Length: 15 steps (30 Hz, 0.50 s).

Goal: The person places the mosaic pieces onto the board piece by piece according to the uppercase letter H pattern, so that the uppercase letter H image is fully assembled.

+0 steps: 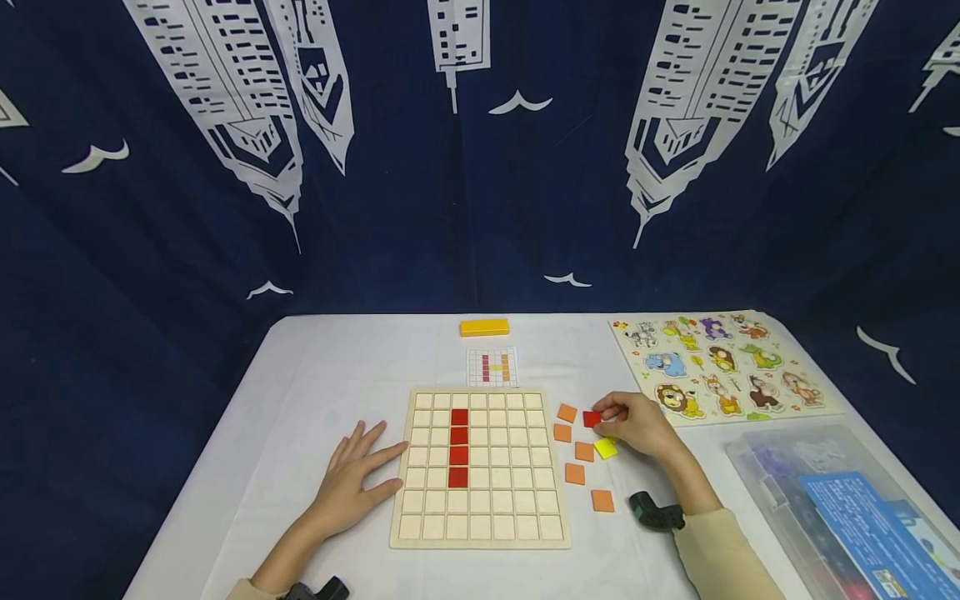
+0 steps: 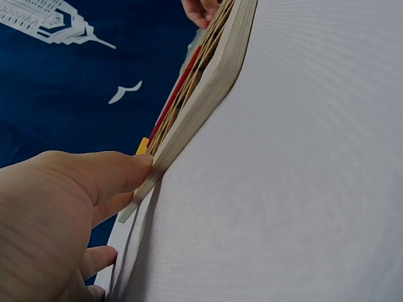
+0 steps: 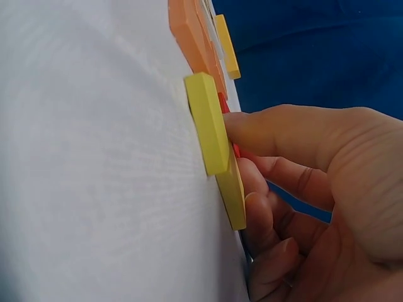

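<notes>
A wooden grid board (image 1: pixel 480 537) lies on the white table, with several red tiles in one column. My left hand (image 1: pixel 345 487) lies at the board's left side, fingers spread, thumb and index fingertips touching its edge. In the left wrist view the thumb meets the board's rim (image 2: pixel 217 82). Right of the board, my right hand (image 1: pixel 641 425) pinches a red square tile (image 1: pixel 592 419) between thumb and fingers. Just below sits a yellow tile (image 1: pixel 606 448); the right wrist view shows it overlapping a second yellow tile (image 3: pixel 233 195). Fingers partly hide the red tile there.
Several orange tiles (image 1: pixel 574 473) lie between board and right hand. Behind the board are a printed pattern card (image 1: pixel 492 367) and a yellow block (image 1: pixel 483 327). An animal puzzle board (image 1: pixel 723 367) and a clear plastic case (image 1: pixel 772 467) occupy the right side.
</notes>
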{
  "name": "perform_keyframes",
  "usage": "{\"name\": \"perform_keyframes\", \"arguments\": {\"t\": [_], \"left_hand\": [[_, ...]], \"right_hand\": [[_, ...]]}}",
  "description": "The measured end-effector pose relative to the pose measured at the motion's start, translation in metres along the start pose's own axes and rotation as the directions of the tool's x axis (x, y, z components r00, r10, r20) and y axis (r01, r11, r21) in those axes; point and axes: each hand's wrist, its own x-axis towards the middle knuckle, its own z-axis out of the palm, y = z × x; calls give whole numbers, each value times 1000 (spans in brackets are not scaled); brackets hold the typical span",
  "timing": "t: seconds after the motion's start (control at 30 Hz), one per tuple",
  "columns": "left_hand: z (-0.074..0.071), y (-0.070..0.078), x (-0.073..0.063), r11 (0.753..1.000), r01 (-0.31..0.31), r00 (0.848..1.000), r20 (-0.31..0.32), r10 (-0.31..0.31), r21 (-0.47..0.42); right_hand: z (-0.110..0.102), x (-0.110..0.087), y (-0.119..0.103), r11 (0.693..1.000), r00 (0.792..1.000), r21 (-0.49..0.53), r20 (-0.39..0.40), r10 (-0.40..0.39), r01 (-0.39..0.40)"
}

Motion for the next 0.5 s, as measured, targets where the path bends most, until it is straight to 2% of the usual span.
{"name": "perform_keyframes", "arguments": {"t": [0.3,0.5], "left_hand": [[1,0,-1,1000,-1,1000,-8,1,2],[1,1,-1,1000,-4,1000,-7,4,-2]], "right_hand": [[3,2,0,999,999,-42,-27,-27,26],[3,0,-1,992,997,-125,-69,-23,14]]}}
